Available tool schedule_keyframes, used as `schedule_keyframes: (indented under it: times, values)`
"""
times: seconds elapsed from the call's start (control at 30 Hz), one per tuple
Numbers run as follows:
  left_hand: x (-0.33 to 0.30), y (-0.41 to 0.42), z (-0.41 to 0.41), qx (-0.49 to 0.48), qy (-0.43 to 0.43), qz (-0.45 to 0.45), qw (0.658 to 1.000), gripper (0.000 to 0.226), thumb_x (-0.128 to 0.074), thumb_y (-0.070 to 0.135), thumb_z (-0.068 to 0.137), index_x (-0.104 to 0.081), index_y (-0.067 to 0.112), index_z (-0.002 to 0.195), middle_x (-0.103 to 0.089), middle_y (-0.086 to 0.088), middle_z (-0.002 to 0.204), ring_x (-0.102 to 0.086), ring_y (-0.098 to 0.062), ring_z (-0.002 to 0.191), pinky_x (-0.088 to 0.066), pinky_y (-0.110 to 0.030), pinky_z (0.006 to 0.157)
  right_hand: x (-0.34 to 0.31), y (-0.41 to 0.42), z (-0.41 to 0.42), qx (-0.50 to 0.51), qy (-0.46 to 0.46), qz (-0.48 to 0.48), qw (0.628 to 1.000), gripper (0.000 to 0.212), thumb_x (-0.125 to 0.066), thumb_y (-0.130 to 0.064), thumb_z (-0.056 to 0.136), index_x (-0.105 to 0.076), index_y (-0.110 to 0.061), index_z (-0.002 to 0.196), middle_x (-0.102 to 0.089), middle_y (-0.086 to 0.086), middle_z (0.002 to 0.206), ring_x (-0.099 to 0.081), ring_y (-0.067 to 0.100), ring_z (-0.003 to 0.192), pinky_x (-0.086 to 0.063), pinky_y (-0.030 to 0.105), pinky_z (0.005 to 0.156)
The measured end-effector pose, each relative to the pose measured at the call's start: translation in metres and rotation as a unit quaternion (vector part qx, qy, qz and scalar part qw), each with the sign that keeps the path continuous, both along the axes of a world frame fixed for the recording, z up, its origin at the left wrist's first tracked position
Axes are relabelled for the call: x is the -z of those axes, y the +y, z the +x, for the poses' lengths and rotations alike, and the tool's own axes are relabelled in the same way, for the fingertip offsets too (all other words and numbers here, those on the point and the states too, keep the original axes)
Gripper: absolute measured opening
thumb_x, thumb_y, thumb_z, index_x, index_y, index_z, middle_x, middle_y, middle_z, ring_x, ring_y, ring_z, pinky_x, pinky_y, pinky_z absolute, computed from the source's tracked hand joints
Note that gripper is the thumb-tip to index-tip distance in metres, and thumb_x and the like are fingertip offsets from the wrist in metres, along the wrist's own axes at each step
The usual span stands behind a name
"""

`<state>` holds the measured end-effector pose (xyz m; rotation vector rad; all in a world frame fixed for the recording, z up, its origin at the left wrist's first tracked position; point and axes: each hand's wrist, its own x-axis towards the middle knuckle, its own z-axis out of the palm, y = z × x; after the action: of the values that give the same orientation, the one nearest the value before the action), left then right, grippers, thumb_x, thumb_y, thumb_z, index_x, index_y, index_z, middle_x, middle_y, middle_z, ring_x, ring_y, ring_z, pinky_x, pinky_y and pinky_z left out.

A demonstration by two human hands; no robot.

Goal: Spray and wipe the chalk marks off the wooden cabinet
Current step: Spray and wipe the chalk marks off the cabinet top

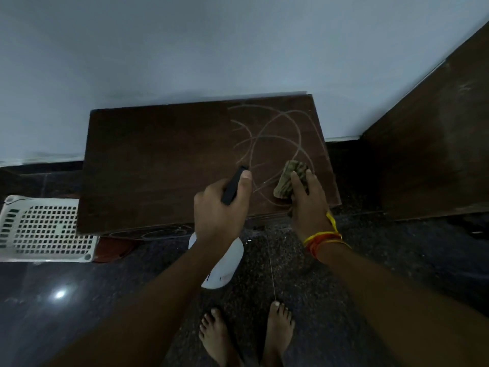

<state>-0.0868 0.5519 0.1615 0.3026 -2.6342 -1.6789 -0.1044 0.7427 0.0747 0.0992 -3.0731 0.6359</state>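
A low dark wooden cabinet (pixel 158 165) stands against the wall, with curved chalk marks (pixel 275 139) looping over the right part of its top. My left hand (pixel 219 210) grips a spray bottle by its black head (pixel 234 185), nozzle aimed at the marks; the white body (pixel 226 266) hangs below my wrist. My right hand (pixel 308 197) holds a bunched olive-brown cloth (pixel 289 180) against the cabinet top at the lower end of the marks. The left part of the top shows no chalk.
A white perforated plastic basket (pixel 45 229) lies on the floor left of the cabinet. A larger dark wooden panel (pixel 428 144) rises at the right. My bare feet (pixel 248 335) stand on the dark speckled floor in front.
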Motion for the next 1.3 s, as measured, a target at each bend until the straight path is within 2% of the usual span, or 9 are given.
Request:
schedule_keyframes:
  times: [0.1, 0.2, 0.4, 0.57, 0.9, 1.0, 1.1, 1.2, 1.3]
  values:
    - [-0.003, 0.009, -0.013, 0.067, 0.049, -0.076, 0.994, 0.047, -0.050, 0.053, 0.094, -0.050, 0.019, 0.062, -0.044, -0.002, 0.050, -0.037, -0.022, 0.043, -0.031, -0.034, 0.047, -0.010, 0.008, -0.006, 0.020, -0.009, -0.013, 1.000, 0.059, -0.049, 0.004, 0.091, -0.032, -0.008, 0.146, -0.021, 0.029, 0.152, -0.019, 0.045, 0.141, -0.027, 0.051, 0.112]
    - [-0.003, 0.013, -0.020, 0.146, 0.098, -0.198, 0.964, 0.044, -0.051, 0.054, 0.091, -0.049, 0.019, 0.064, -0.036, 0.008, 0.050, -0.034, -0.014, 0.042, -0.024, -0.027, 0.047, -0.017, 0.019, -0.010, 0.041, -0.008, -0.010, 0.999, 0.058, -0.046, 0.000, 0.094, -0.027, -0.011, 0.148, -0.016, 0.025, 0.155, -0.016, 0.041, 0.143, -0.025, 0.047, 0.115]
    - [-0.001, 0.009, -0.028, 0.246, 0.194, -0.384, 0.868, 0.046, -0.060, 0.048, 0.088, -0.060, 0.008, 0.066, -0.055, -0.008, 0.056, -0.047, -0.027, 0.038, -0.031, -0.023, 0.042, -0.025, 0.038, -0.009, 0.054, -0.022, -0.024, 0.998, 0.055, -0.043, -0.002, 0.097, -0.025, -0.010, 0.149, -0.013, 0.023, 0.156, -0.011, 0.038, 0.145, -0.022, 0.046, 0.117]
    - [-0.001, 0.011, -0.028, 0.281, 0.199, -0.443, 0.828, 0.045, -0.069, 0.046, 0.088, -0.062, 0.005, 0.069, -0.057, -0.011, 0.058, -0.047, -0.027, 0.038, -0.036, -0.026, 0.039, -0.026, 0.044, -0.009, 0.055, -0.033, -0.036, 0.997, 0.055, -0.045, 0.000, 0.096, -0.028, -0.008, 0.148, -0.015, 0.024, 0.155, -0.013, 0.040, 0.144, -0.024, 0.048, 0.116]
    - [-0.002, 0.013, -0.031, 0.279, 0.193, -0.460, 0.820, 0.048, -0.071, 0.047, 0.087, -0.060, 0.005, 0.066, -0.056, -0.013, 0.054, -0.048, -0.027, 0.037, -0.040, -0.027, 0.039, -0.029, 0.040, -0.009, 0.047, -0.060, -0.044, 0.996, 0.058, -0.044, 0.000, 0.097, -0.023, -0.013, 0.149, -0.010, 0.021, 0.157, -0.010, 0.038, 0.145, -0.026, 0.050, 0.115]
    - [-0.004, 0.012, -0.035, 0.272, 0.175, -0.472, 0.820, 0.050, -0.071, 0.049, 0.086, -0.061, 0.004, 0.068, -0.057, -0.014, 0.057, -0.048, -0.028, 0.038, -0.035, -0.027, 0.041, -0.031, 0.041, -0.009, 0.047, -0.066, -0.039, 0.996, 0.057, -0.043, -0.002, 0.097, -0.023, -0.013, 0.149, -0.010, 0.021, 0.157, -0.010, 0.038, 0.145, -0.025, 0.050, 0.115]
    - [-0.004, 0.010, -0.044, 0.268, 0.184, -0.481, 0.814, 0.052, -0.062, 0.054, 0.091, -0.061, 0.005, 0.071, -0.061, -0.014, 0.061, -0.052, -0.029, 0.042, -0.037, -0.028, 0.044, -0.033, 0.041, -0.009, 0.045, -0.069, -0.044, 0.996, 0.058, -0.044, 0.000, 0.097, -0.023, -0.013, 0.149, -0.010, 0.020, 0.157, -0.010, 0.037, 0.145, -0.025, 0.049, 0.115]
    - [-0.005, 0.010, -0.054, 0.249, 0.167, -0.519, 0.800, 0.061, -0.042, 0.066, 0.094, -0.064, 0.009, 0.088, -0.066, -0.011, 0.078, -0.056, -0.028, 0.055, -0.032, -0.028, 0.050, -0.036, 0.042, -0.010, 0.046, -0.071, -0.042, 0.996, 0.054, -0.041, -0.003, 0.099, -0.024, -0.013, 0.149, -0.009, 0.020, 0.157, -0.010, 0.036, 0.145, -0.028, 0.049, 0.113]
    - [-0.004, 0.010, -0.064, 0.241, 0.141, -0.538, 0.795, 0.066, -0.033, 0.070, 0.094, -0.062, 0.011, 0.095, -0.065, -0.009, 0.083, -0.045, -0.023, 0.056, -0.032, -0.029, 0.053, -0.039, 0.041, -0.010, 0.047, -0.074, -0.050, 0.995, 0.054, -0.039, -0.003, 0.100, -0.022, -0.012, 0.150, -0.006, 0.019, 0.158, -0.007, 0.035, 0.146, -0.027, 0.048, 0.114]
